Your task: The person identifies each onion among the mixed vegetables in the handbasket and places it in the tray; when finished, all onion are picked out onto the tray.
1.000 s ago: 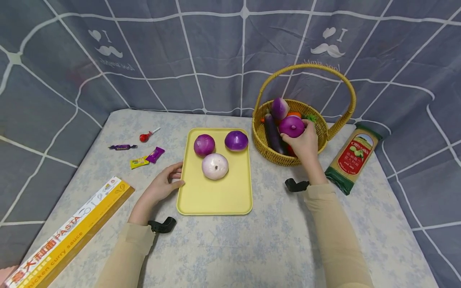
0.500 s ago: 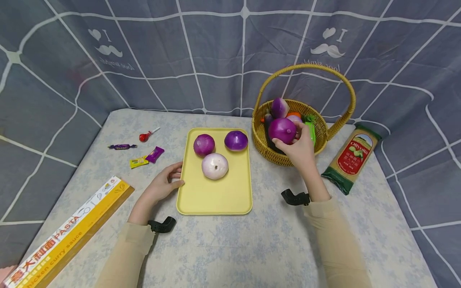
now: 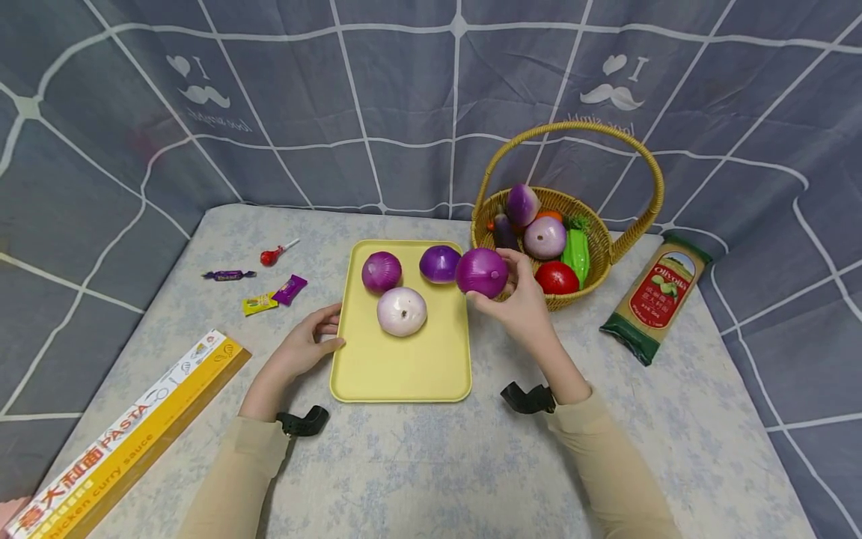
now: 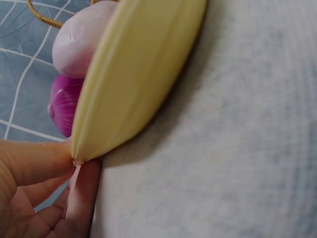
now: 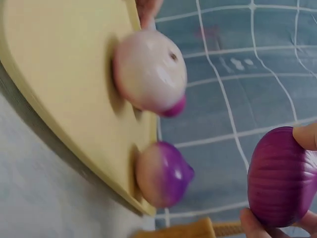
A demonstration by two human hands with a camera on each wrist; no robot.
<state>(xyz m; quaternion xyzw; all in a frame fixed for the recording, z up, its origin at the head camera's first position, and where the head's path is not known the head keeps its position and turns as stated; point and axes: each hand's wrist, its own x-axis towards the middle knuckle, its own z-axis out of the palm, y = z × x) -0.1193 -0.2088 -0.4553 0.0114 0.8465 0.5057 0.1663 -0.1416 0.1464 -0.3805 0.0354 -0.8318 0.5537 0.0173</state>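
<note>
My right hand [image 3: 517,293] grips a purple onion [image 3: 481,272] between thumb and fingers, held up over the right edge of the yellow tray [image 3: 404,374]. In the right wrist view the ribbed side of that onion [image 5: 277,178] faces the camera. My left hand [image 3: 306,344] pinches the tray's left rim, thumb above and fingers below, as the left wrist view shows. On the tray lie a purple onion [image 3: 381,272], a pale white-purple turnip-like vegetable [image 3: 402,311] and a dark purple round one [image 3: 441,264].
A wicker basket [image 3: 481,262] with a tall handle stands right of the tray, holding an eggplant [image 3: 505,233], a tomato [image 3: 557,278] and other vegetables. A pasta packet [image 3: 656,299] lies further right. A long pasta box [image 3: 135,434], a lollipop [image 3: 271,257] and wrapped candies [image 3: 290,290] lie left.
My right hand has lifted the purple onion out of the basket and carried it left to the tray's edge, uncovering the tomato. My left hand stays at the tray.
</note>
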